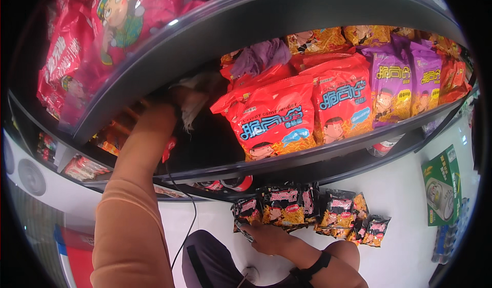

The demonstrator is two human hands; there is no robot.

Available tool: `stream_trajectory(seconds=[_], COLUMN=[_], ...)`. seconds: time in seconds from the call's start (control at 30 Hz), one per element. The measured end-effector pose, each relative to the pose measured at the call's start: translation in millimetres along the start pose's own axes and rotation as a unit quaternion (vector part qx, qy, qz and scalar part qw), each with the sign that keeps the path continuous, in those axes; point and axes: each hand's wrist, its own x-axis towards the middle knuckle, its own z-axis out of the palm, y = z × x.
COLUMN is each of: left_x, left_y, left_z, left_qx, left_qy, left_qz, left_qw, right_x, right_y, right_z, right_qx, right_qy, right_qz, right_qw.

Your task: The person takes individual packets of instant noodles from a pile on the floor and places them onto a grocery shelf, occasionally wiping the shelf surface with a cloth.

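Observation:
My left hand (pixel 165 107) reaches deep into the dark gap at the left of the shelf. It is partly in shadow and blurred, and its fingers seem closed on a pale grey cloth (pixel 193 102). Right of the gap stand red snack bags (pixel 279 116), with a crumpled purple cloth (pixel 262 56) lying on top behind them. Down low, my right hand (pixel 267 238) is closed at the lower edge of a black snack bag (pixel 248 209) on the floor. Its fingertips pinch a shiny dark edge, apparently that bag's.
Purple snack bags (pixel 390 85) fill the shelf's right part. Pink bags (pixel 64 57) sit on the shelf above, behind a clear front lip. More black snack bags (pixel 339 211) lie on the white floor. A green carton (pixel 442 188) stands at right. A thin cable (pixel 193 211) hangs by my left arm.

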Motion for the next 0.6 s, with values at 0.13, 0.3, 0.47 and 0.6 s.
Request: stream_trajectory(seconds=[0.13, 0.3, 0.47, 0.6], left_x=[-35.7, -67.2, -129.4, -171.7], left_y=[-37.9, -31.9, 32.2, 69.0], left_z=[4.2, 23.9, 25.0, 29.1], left_qx=[-0.054, -0.105, -0.165, -0.219], left_qy=[0.001, -0.003, -0.189, -0.257], left_qz=[-0.11, -0.276, -0.317, -0.322], left_qw=[0.992, 0.955, 0.915, 0.885], right_x=[0.4, 5.3, 15.2, 24.2], right_y=[3.0, 10.1, 15.8, 14.5], right_z=[-11.8, -14.4, -13.2, -15.4], right_qx=[0.033, 0.014, 0.008, -0.008], right_qy=[0.006, 0.016, 0.024, 0.023], right_qz=[-0.031, -0.033, -0.078, -0.072], right_qw=[0.999, 0.999, 0.997, 0.997])
